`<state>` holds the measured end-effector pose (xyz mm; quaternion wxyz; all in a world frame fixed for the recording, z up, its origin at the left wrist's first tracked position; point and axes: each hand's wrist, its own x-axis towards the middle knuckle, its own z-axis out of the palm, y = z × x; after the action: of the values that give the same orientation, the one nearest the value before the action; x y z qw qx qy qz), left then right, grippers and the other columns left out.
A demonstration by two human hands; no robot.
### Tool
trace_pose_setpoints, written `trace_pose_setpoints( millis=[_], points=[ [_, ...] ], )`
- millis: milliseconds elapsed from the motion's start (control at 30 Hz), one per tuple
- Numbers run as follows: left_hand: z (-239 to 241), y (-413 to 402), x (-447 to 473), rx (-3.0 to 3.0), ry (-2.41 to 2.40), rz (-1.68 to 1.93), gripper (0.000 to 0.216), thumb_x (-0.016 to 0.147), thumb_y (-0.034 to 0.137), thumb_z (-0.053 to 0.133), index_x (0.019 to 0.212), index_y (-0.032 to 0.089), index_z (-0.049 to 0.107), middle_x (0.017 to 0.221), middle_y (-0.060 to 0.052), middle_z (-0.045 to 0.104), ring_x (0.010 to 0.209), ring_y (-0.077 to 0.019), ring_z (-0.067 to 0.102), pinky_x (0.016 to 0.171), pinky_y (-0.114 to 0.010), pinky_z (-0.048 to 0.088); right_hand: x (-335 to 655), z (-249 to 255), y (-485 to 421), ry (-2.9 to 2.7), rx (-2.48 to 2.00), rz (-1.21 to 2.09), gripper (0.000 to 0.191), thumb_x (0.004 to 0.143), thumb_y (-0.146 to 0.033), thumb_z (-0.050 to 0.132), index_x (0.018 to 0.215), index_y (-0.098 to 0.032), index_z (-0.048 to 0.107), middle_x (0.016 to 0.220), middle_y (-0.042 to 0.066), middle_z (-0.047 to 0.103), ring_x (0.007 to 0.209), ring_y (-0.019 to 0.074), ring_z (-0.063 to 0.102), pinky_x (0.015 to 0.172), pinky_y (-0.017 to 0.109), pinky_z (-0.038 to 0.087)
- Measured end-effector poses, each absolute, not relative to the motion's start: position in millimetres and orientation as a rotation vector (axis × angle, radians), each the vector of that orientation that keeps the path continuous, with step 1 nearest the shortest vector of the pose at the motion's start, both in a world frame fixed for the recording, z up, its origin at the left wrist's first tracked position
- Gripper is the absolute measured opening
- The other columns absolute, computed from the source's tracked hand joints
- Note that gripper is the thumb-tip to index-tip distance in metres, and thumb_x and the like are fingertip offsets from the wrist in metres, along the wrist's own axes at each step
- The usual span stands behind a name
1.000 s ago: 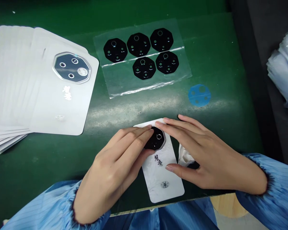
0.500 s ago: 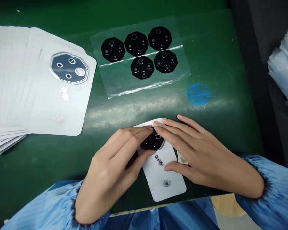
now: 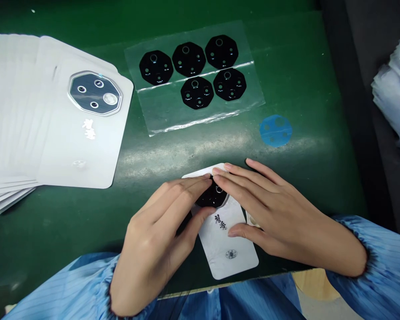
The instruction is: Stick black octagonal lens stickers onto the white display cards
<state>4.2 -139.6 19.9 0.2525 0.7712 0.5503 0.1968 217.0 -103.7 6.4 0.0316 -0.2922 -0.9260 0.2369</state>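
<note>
A white phone back cover (image 3: 228,249) lies near the table's front edge, its lower end over the edge. A black octagonal lens piece (image 3: 212,198) sits on the cover's upper part. My left hand (image 3: 160,238) lies on the cover's left side, fingers stretched together, fingertips pressing the lens piece from the left. My right hand (image 3: 280,218) rests over the right side, fingertips on the lens piece's top, thumb flat on the cover. Both hands press down flat; neither grips anything.
A fanned stack of white back covers (image 3: 50,120) fills the left; the top one has a fitted lens. A clear film sheet (image 3: 195,95) holds several black lens pieces at the back centre. A blue round film (image 3: 276,130) lies on the green mat (image 3: 306,80). Pale bags (image 3: 395,98) at far right.
My hands stay on the cover and lens piece; the fingertips have drawn a little closer over the lens. The cover has shifted slightly.
</note>
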Motion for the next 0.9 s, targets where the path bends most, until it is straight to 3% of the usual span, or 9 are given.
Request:
trace_pose_setpoints(
  millis=[200,900],
  points=[
    [21.2,-139.7,7.8,2.096,1.512,0.543,0.036,0.085,0.013,0.063,0.119,0.020,0.059,0.114,0.000,0.065,0.101,-0.0154,0.059,0.091,-0.031,0.051,215.9,6.1,-103.6,-2.785,-0.902,0.750,0.066,0.094,-0.040,0.050,0.145,-0.006,0.027,0.150,0.011,0.032,0.141,0.0223,0.023,0.118,0.046,0.021],
    [24.2,-143.8,11.2,2.147,1.513,0.461,0.040,0.087,0.013,0.060,0.126,0.017,0.054,0.117,0.000,0.063,0.101,-0.0141,0.057,0.093,-0.026,0.047,216.1,5.6,-104.6,-2.845,-0.918,0.720,0.072,0.093,-0.041,0.052,0.147,-0.005,0.021,0.153,0.009,0.026,0.142,0.0203,0.017,0.120,0.043,0.015]
  ],
)
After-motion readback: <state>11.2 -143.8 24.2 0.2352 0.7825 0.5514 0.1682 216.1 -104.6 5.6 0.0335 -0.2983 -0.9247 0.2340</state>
